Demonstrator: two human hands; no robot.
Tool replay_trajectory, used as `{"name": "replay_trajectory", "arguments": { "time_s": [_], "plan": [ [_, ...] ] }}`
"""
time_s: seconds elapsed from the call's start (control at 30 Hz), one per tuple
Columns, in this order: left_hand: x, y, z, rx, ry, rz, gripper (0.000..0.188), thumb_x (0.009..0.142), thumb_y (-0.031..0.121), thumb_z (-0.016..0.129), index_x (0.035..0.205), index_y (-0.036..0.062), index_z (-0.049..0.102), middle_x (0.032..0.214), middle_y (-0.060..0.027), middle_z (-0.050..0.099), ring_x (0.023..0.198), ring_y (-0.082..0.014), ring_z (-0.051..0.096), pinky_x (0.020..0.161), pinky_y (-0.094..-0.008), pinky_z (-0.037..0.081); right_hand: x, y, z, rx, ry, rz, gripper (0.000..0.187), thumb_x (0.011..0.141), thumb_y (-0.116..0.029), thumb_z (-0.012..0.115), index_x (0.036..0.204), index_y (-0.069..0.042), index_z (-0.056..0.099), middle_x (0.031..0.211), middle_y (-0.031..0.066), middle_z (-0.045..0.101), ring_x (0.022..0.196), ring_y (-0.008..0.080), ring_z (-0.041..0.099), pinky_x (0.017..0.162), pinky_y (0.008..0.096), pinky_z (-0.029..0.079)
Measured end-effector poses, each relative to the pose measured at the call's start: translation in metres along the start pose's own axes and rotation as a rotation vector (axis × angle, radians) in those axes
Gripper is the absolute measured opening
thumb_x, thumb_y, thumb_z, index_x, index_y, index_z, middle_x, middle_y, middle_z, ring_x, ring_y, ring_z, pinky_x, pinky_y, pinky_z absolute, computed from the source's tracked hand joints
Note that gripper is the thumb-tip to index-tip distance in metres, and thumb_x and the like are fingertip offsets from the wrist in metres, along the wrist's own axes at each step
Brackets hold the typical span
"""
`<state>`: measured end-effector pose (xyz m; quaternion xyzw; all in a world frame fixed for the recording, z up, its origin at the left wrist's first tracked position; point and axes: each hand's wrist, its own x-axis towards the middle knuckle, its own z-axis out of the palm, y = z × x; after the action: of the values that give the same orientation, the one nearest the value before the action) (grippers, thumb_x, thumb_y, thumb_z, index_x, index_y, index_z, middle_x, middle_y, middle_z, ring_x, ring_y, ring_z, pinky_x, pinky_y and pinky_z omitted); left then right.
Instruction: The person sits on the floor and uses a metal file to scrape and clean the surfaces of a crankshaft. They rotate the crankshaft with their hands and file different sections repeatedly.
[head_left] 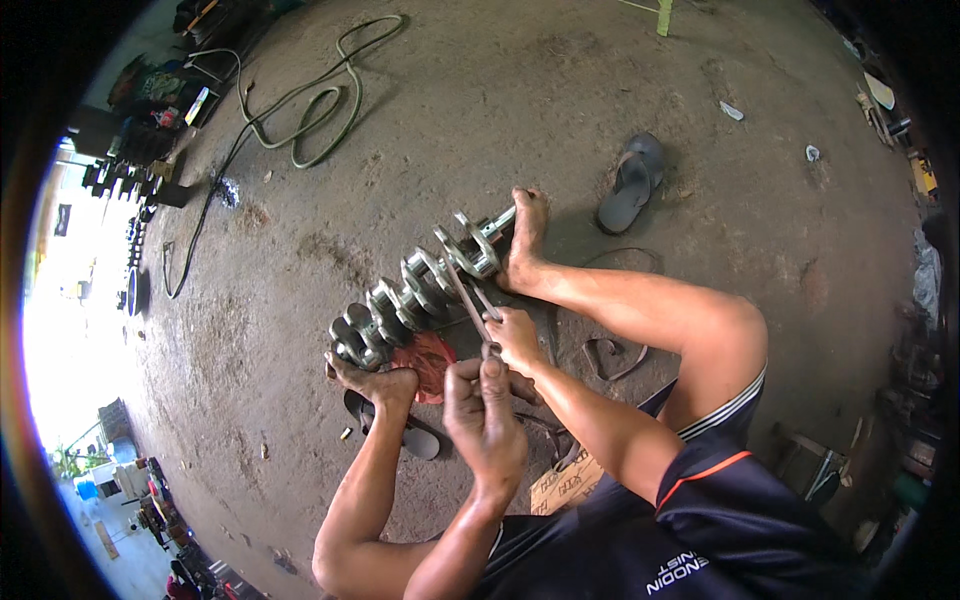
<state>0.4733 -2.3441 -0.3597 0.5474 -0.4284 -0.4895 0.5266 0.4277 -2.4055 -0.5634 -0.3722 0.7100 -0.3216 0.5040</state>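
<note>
A shiny metal crankshaft (415,290) lies slantwise on the floor between my two bare feet, which press against its ends. A narrow grey strip (464,303) goes round one of its journals toward the far right end. Both lengths of the strip come back toward me. My right hand (514,340) is closed on one length, nearer the crankshaft. Closer to my body, my left hand (486,420) is a fist, thumb up, gripping the other length. A red cloth (425,366) lies under the crankshaft's near side, by my left foot.
One dark sandal (632,185) lies beyond my right foot, another (418,440) beside my left. A brown strap (612,360) curls near my right leg. Printed cardboard (565,487) is under me. A long hose (335,120) loops at the far left. Metal parts (125,180) line the left edge.
</note>
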Motion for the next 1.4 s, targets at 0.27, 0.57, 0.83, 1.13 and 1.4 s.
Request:
{"name": "replay_trajectory", "arguments": {
  "time_s": [0.27, 0.57, 0.83, 1.13, 1.4],
  "plan": [
    [0.019, -0.08, 0.006, 0.284, 0.127, -0.24, 0.028, 0.102, 0.022, 0.049, 0.084, 0.0009, 0.049, 0.062, -0.0028, 0.051, 0.055, -0.0086, 0.045, 0.049, -0.0269, 0.039, -0.079, -0.008, -0.051, 0.13, -0.043, -0.07, 0.02, 0.086, -0.011, 0.057, 0.098, 0.003, 0.065, 0.083, 0.0236, 0.067, 0.075, 0.0333, 0.067, 0.07, 0.0402, 0.05],
    [0.076, -0.163, 0.006, 0.074, 0.182, -0.184, 0.026, 0.102, 0.025, 0.048, 0.087, 0.0043, 0.048, 0.066, 0.0019, 0.043, 0.058, -0.0067, 0.037, 0.049, -0.0253, 0.034, -0.152, -0.026, -0.108, 0.059, -0.077, -0.019, 0.023, 0.088, -0.004, 0.057, 0.11, 0.002, 0.063, 0.078, 0.0142, 0.067, 0.07, 0.0174, 0.061, 0.064, 0.0341, 0.048],
    [0.164, -0.231, -0.01, -0.002, 0.249, -0.156, 0.026, 0.101, 0.025, 0.051, 0.088, 0.0033, 0.05, 0.067, -0.0013, 0.047, 0.059, -0.0104, 0.044, 0.052, -0.0288, 0.039, -0.239, -0.044, -0.176, 0.202, -0.118, 0.234, 0.02, 0.093, -0.002, 0.055, 0.11, 0.001, 0.065, 0.067, -0.0001, 0.054, 0.056, 0.0051, 0.046, 0.05, 0.022, 0.038],
    [0.187, 0.0, -0.023, 0.085, 0.043, 0.156, 0.028, 0.096, 0.025, 0.058, 0.09, -0.0027, 0.061, 0.078, -0.0131, 0.069, 0.074, -0.0138, 0.064, 0.069, -0.0312, 0.051, -0.102, -0.047, -0.1, -0.273, -0.24, 0.052, 0.026, 0.092, -0.023, 0.059, 0.101, 0.001, 0.064, 0.079, 0.0219, 0.062, 0.073, 0.0301, 0.063, 0.068, 0.0393, 0.046],
    [0.001, -0.045, 0.001, 0.124, 0.149, -0.212, 0.017, 0.095, 0.014, 0.06, 0.092, -0.0022, 0.06, 0.064, -0.0126, 0.064, 0.056, -0.0134, 0.064, 0.052, -0.0296, 0.049, -0.071, -0.024, -0.063, 0.097, -0.227, -0.048, 0.021, 0.09, -0.013, 0.056, 0.1, 0.003, 0.064, 0.087, 0.015, 0.067, 0.077, 0.0217, 0.062, 0.071, 0.0334, 0.048]
  ]
}}
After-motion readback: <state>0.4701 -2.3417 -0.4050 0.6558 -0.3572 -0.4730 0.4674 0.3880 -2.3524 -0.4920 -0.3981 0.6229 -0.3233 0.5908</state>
